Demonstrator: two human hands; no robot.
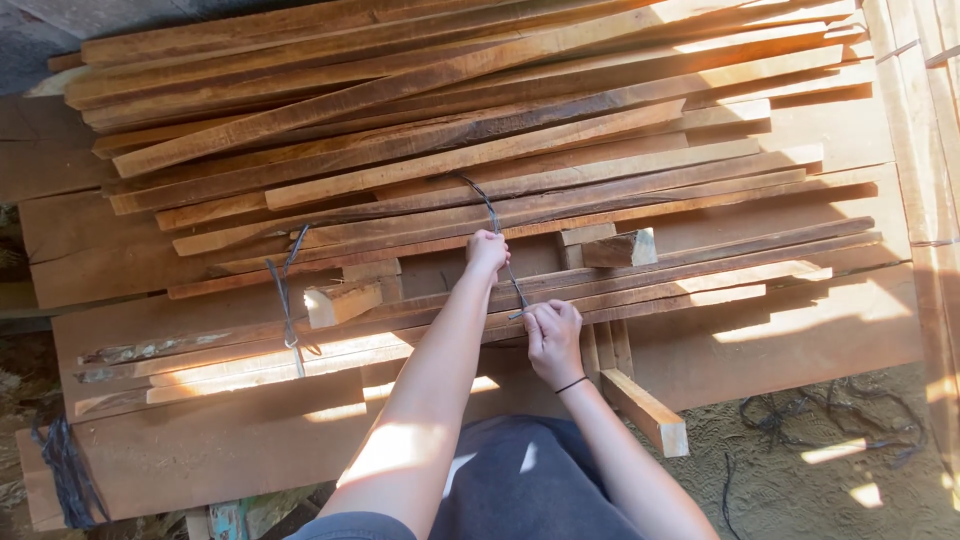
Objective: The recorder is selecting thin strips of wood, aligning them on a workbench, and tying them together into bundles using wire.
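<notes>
Both grips are closed on a thin dark grey strap [497,238] that runs over a bundle of long, narrow brown wooden slats [560,290].

The left hand [487,252] pinches the strap higher up, where it arches over the slats, and the right hand [553,338] is fisted round its lower end at the near edge of the bundle. The bundle lies across short pale wooden blocks [620,247] on wide flat brown boards [810,340]. To the left, a second dark strap [285,290] is knotted round the same slats. Behind, a loose heap of reddish-brown planks [400,90] lies criss-cross. Tangled dark cord [830,420] rests on the sandy ground at right.
</notes>
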